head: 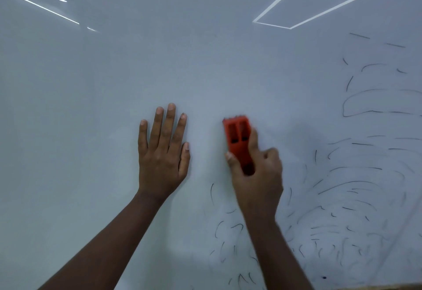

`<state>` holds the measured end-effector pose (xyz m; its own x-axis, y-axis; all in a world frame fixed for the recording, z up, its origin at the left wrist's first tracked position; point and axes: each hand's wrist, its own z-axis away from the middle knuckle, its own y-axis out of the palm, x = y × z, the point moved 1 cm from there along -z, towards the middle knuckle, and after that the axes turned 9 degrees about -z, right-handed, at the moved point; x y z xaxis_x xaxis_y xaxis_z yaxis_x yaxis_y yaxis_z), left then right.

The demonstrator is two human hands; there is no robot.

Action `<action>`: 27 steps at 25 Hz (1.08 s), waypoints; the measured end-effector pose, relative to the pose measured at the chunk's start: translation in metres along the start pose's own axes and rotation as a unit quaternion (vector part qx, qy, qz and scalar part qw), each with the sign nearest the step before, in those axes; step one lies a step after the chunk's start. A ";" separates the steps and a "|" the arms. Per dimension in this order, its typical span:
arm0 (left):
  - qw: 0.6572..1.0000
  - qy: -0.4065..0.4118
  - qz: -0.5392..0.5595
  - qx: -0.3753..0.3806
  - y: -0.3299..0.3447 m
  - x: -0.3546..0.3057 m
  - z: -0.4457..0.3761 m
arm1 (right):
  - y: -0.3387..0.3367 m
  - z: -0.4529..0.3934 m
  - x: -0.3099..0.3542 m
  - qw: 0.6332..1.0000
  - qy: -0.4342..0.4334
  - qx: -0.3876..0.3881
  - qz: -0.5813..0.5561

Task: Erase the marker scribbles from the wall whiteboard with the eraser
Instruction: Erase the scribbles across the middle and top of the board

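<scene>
The right hand (255, 168) grips a red eraser (238, 140), fingers curled round its lower end, and holds it against the whiteboard (91, 84) near the middle. The left hand (163, 152) lies flat on the board just left of it, fingers straight and slightly spread. Thin black marker strokes (365, 187) cover the board's right and lower parts.

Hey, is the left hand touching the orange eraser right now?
Apart. The head view shows the left hand flat on the whiteboard, with bare board between its thumb and the orange eraser that the right hand grips.
</scene>
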<state>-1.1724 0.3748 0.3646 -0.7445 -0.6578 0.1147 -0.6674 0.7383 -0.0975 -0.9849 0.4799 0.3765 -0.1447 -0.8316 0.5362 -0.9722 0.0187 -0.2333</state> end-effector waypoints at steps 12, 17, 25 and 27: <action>1.000 0.004 -0.008 0.004 0.003 0.000 0.013 | 0.022 0.073 -0.033 0.992 -0.095 0.059 0.062; 1.000 0.003 0.002 0.001 0.001 -0.001 0.019 | -0.015 0.009 -0.065 0.987 0.089 -0.094 -0.091; 1.000 -0.004 0.003 0.006 0.004 -0.003 0.031 | -0.019 0.015 -0.070 0.959 0.156 -0.145 -0.186; 1.000 -0.001 -0.004 0.007 0.004 -0.003 0.031 | 0.004 0.035 -0.054 0.985 0.073 -0.085 -0.128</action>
<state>-1.1739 0.3749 0.3331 -0.7389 -0.6641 0.1141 -0.6738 0.7307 -0.1100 -0.9748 0.5051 0.3178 0.0974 -0.7328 0.6735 -0.9952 -0.0789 0.0581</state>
